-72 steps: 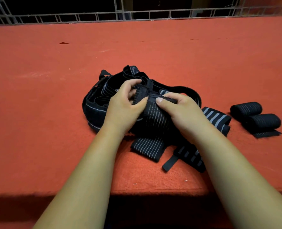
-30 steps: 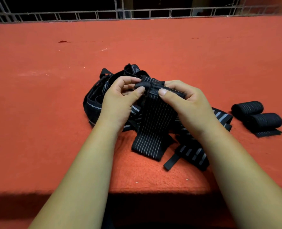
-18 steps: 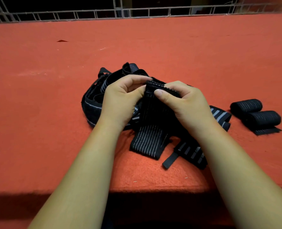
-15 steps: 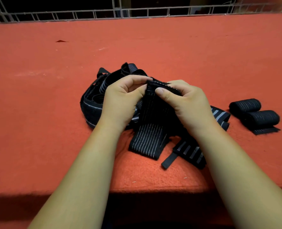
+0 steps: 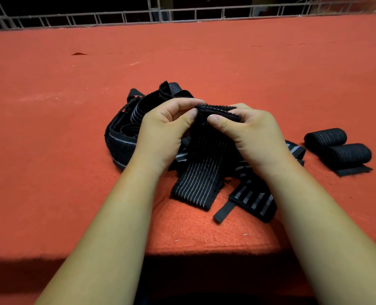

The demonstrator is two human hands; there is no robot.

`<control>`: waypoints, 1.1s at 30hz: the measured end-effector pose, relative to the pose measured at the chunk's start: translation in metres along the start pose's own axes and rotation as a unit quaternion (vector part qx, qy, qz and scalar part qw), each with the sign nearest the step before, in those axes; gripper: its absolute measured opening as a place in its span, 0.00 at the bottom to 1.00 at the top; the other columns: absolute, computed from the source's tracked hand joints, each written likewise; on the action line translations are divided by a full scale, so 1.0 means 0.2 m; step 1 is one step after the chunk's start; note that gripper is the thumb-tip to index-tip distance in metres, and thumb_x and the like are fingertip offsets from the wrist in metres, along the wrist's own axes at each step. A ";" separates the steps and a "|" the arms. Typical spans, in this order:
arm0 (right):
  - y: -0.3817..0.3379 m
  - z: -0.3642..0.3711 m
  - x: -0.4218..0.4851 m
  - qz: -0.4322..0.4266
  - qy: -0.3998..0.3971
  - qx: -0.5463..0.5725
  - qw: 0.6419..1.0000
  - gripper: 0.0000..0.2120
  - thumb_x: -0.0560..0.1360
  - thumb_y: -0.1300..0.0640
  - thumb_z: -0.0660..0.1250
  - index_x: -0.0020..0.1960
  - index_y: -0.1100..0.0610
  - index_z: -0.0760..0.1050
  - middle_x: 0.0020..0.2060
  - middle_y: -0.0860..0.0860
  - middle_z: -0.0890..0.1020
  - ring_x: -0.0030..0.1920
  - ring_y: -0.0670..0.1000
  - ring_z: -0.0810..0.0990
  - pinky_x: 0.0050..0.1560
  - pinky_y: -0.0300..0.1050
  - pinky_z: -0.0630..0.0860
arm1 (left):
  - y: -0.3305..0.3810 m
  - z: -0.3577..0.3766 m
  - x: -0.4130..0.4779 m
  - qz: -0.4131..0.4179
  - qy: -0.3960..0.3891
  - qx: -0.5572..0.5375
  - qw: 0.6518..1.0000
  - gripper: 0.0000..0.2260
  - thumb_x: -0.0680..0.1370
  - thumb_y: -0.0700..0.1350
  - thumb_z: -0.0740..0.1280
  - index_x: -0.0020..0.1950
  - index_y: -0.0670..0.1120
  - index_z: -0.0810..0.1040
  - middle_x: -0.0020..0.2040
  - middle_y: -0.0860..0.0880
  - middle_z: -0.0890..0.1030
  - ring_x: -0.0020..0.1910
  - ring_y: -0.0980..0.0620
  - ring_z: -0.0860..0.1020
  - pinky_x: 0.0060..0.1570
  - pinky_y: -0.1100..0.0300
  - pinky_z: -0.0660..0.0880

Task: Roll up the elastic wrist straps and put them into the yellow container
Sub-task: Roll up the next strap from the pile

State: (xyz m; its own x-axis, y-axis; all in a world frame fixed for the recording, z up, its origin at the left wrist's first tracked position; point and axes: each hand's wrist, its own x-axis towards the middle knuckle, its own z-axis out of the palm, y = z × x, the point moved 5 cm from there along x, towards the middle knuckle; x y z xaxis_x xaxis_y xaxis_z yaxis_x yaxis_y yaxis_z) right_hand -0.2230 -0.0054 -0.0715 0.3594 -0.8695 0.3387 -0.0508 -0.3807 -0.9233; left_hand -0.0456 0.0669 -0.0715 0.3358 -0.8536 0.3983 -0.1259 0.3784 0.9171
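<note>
The striped strap is black with thin pale-grey lines; the heap of straps black, banded in grey; the barred strap shows wider grey bars. Two black rolls carry faint grey lines. Orange-red table felt, grey-white wire grid.

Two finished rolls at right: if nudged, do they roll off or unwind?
Likely stay: far roll and near roll lie side by side on fuzzy red cloth. Near roll's tail lies loose, so it may unwind. Probably soft, squashy.
</note>
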 end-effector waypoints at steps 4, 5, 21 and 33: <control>0.01 0.00 0.00 0.009 0.002 -0.008 1.000 0.07 0.78 0.52 0.79 0.50 0.56 0.89 0.51 0.46 0.87 0.49 0.45 0.87 0.49 0.38 0.80 | 0.01 0.01 -0.01 -0.002 -0.012 0.002 1.000 0.10 0.85 0.34 0.68 0.60 0.43 0.86 0.57 0.43 0.89 0.58 0.47 0.86 0.62 0.52 0.83; 0.01 0.00 0.00 0.013 0.003 -0.008 1.000 0.07 0.78 0.51 0.79 0.51 0.55 0.89 0.51 0.45 0.87 0.49 0.45 0.87 0.49 0.39 0.80 | 0.01 0.01 -0.01 -0.002 -0.014 0.003 1.000 0.10 0.85 0.34 0.68 0.60 0.43 0.86 0.57 0.43 0.89 0.58 0.48 0.86 0.61 0.53 0.83; 0.01 -0.01 -0.04 0.081 0.058 -0.015 0.995 0.22 0.71 0.41 0.84 0.45 0.52 0.73 0.35 0.48 0.83 0.34 0.47 0.80 0.34 0.45 0.74 | 0.01 0.02 -0.01 -0.018 -0.009 0.027 0.999 0.09 0.83 0.40 0.73 0.59 0.51 0.88 0.55 0.47 0.89 0.49 0.55 0.83 0.44 0.60 0.77; -0.03 0.03 -0.05 0.048 0.024 0.084 0.995 0.08 0.83 0.54 0.73 0.58 0.56 0.87 0.50 0.51 0.90 0.51 0.52 0.89 0.53 0.47 0.85 | 0.02 0.00 -0.01 -0.019 0.070 -0.012 0.997 0.07 0.82 0.38 0.73 0.60 0.42 0.88 0.54 0.45 0.90 0.57 0.45 0.88 0.61 0.51 0.84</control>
State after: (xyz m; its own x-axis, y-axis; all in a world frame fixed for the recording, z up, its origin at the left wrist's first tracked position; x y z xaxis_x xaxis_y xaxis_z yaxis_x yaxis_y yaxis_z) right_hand -0.2212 0.0081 -0.0696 0.3154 -0.9148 0.2523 0.0747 -0.2411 -0.9676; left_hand -0.0472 0.0698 -0.0683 0.4678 -0.8094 0.3549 -0.0879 0.3569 0.9300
